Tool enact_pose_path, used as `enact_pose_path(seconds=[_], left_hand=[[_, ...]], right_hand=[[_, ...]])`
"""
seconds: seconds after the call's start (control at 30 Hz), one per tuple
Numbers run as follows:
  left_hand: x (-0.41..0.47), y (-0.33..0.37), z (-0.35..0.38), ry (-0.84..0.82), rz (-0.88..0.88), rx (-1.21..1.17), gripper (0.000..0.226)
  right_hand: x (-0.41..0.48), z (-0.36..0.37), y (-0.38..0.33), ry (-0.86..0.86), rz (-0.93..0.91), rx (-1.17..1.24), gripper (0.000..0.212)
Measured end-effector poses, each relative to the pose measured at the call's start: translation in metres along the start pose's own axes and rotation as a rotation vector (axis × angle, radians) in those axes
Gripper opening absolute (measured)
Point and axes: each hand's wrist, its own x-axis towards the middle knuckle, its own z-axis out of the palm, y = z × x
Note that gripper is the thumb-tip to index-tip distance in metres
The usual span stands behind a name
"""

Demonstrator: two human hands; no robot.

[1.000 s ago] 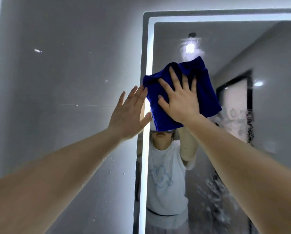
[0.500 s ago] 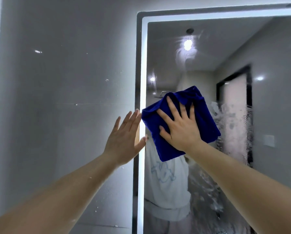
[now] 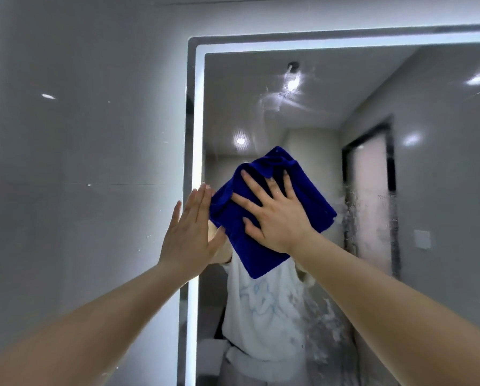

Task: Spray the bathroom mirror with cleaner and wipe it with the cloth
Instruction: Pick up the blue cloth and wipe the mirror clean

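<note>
Here: two hands, right hand [image 3: 277, 218] pressing one cloth [image 3: 311, 201] on mirror [image 3: 428, 162].

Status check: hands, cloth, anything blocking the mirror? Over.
Right hand flat, pressing blue cloth on mirror. Left hand open, flat at lit left edge. Cleaner streaks unwiped right of cloth. Nothing blocking.

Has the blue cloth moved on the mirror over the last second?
Yes. The blue cloth, pressed by the right hand, has slid downward, away from the mirror's lit top edge.
</note>
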Motion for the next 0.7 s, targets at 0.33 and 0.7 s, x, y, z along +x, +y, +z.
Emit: enact_pose_path(seconds=[0.33,0.7], left_hand=[[0.005,0.081,-0.012,-0.105,-0.032,0.21,0.077],[0.01,0.201,0.018,-0.116,-0.027,0.157,0.077]], right_hand=[[-0.062,-0.002,0.092,0.016,0.125,-0.034,0.056],[-0.13,-0.003,0.19,0.017,0.144,0.0,0.056]])
